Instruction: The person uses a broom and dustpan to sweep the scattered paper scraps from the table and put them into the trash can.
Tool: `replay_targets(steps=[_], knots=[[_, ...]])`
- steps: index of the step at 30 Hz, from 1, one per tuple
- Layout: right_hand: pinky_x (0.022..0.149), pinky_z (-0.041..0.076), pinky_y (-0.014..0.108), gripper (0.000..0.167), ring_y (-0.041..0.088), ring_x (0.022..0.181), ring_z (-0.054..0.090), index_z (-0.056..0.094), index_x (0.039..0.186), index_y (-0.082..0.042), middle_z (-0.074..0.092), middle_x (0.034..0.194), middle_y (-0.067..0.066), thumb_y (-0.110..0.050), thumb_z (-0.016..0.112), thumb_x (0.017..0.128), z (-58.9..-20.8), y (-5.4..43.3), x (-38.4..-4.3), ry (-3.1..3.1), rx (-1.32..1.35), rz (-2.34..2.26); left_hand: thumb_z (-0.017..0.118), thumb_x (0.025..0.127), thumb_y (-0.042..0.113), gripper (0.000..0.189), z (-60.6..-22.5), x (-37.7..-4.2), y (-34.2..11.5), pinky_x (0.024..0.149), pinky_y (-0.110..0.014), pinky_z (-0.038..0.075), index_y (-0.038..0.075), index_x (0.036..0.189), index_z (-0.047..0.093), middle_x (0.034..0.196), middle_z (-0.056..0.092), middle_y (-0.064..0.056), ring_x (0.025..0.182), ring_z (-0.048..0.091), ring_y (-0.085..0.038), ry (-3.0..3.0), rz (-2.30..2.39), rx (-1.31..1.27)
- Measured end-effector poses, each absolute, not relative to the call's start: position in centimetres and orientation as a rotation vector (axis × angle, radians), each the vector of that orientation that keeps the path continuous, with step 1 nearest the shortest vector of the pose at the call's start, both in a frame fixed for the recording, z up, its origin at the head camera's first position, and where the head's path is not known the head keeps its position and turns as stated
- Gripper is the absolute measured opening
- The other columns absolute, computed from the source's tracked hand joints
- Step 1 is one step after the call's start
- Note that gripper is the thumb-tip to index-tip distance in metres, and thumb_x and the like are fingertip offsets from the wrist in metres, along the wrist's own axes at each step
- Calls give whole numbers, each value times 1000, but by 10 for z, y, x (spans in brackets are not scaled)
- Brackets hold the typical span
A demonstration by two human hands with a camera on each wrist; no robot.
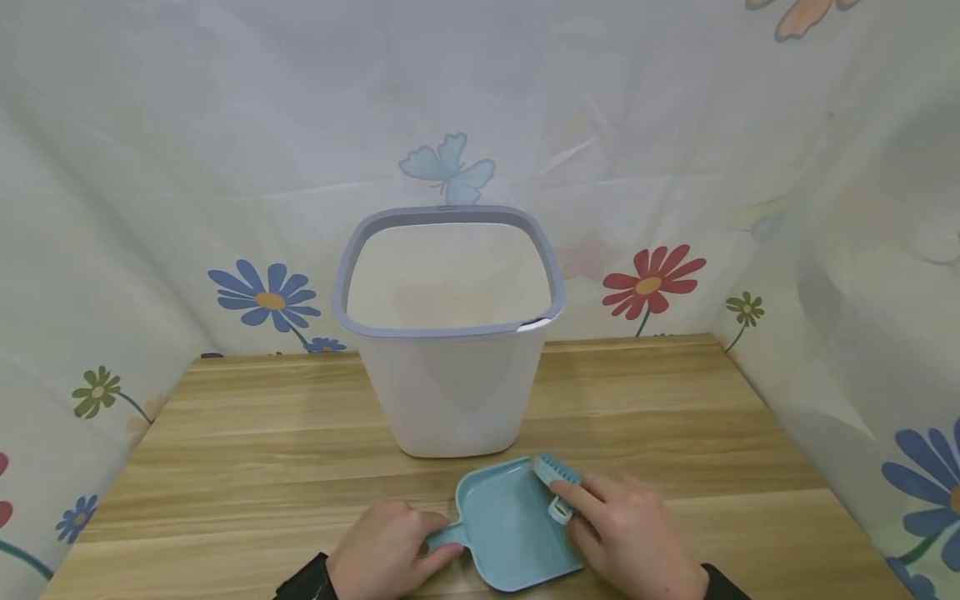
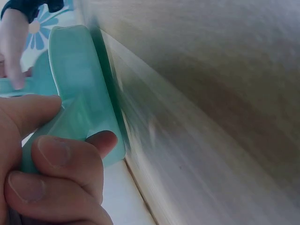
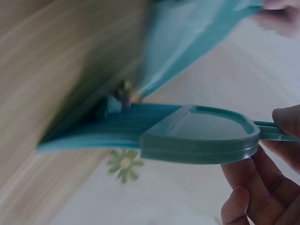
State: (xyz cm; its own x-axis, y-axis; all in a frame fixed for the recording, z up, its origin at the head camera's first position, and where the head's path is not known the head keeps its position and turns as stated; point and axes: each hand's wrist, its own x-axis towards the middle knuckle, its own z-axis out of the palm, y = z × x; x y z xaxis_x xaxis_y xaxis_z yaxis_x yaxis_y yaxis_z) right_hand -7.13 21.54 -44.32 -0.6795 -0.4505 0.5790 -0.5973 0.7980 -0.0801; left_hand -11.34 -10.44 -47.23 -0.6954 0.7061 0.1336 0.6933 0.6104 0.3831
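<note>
A light teal dustpan [image 1: 513,529] lies low over the table in front of the bin, its handle toward the left. My left hand [image 1: 390,546] grips that handle between thumb and curled fingers, as the left wrist view shows close up. My right hand [image 1: 633,533] pinches the handle of a small matching hand brush [image 1: 557,477]. The brush overlaps the dustpan's right edge in the head view. In the right wrist view its bristles [image 3: 93,129] slant down to the tabletop, with a few small blurred coloured bits [image 3: 123,97] between them and the pan.
A tall white bin [image 1: 453,392] with a grey-blue rim stands behind the dustpan, open at the top. The wood-grain table [image 1: 247,450] runs back to a white curtain [image 1: 187,167] printed with flowers and a butterfly, which also hangs at both sides.
</note>
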Motion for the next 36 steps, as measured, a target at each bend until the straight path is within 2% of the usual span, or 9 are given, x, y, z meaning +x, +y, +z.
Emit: replay_targets(steps=[4, 8, 14, 20, 24, 30, 36], knots=[[62, 49, 14, 34, -7, 72, 56, 77, 111, -16, 71, 90, -13, -6, 86, 80, -433, 210, -71, -2393, 772, 678, 62, 102, 51, 37, -471, -113, -103, 49, -16, 26, 26, 74, 62, 60, 35, 21, 53, 34, 7, 2777, 644, 1171], [59, 48, 12, 28, -6, 67, 56, 76, 110, -13, 74, 88, -7, 2, 79, 86, -426, 216, -79, -2281, 664, 901, 64, 101, 50, 35, -471, -114, -104, 50, -17, 27, 24, 77, 67, 60, 38, 21, 54, 35, 6, 2764, 634, 1140], [54, 45, 13, 30, -4, 61, 56, 78, 105, -8, 75, 83, -2, 9, 79, 80, -424, 232, -88, -2174, 527, 847, 64, 101, 50, 33, -471, -114, -113, 51, -17, 30, 23, 84, 72, 61, 42, 22, 55, 37, 6, 2736, 658, 1114], [52, 43, 10, 23, -7, 59, 53, 78, 101, -8, 73, 77, -4, 4, 80, 82, -426, 239, -90, -2251, 426, 717, 64, 100, 52, 33, -472, -114, -131, 51, -17, 32, 23, 89, 74, 61, 43, 21, 55, 39, 7, 2699, 698, 1067], [51, 44, 10, 22, -5, 58, 57, 77, 99, -5, 74, 76, -3, 2, 81, 78, -430, 239, -90, -2252, 476, 592, 66, 99, 52, 33, -473, -115, -142, 52, -18, 35, 21, 95, 78, 63, 48, 23, 56, 41, 7, 2676, 711, 1015], [51, 44, 10, 12, -4, 58, 58, 73, 92, -8, 70, 72, -5, -6, 77, 80, -438, 229, -90, -2240, 590, 482, 67, 98, 51, 31, -475, -112, -155, 49, -17, 34, 23, 93, 78, 58, 43, 24, 51, 41, 8, 2661, 755, 986], [52, 43, 9, 30, -3, 59, 57, 75, 103, -7, 71, 78, -4, -3, 79, 73, -444, 196, -90, -2200, 698, 529, 67, 98, 52, 32, -473, -109, -157, 48, -17, 35, 23, 92, 78, 58, 46, 25, 50, 42, 9, 2645, 792, 974]])
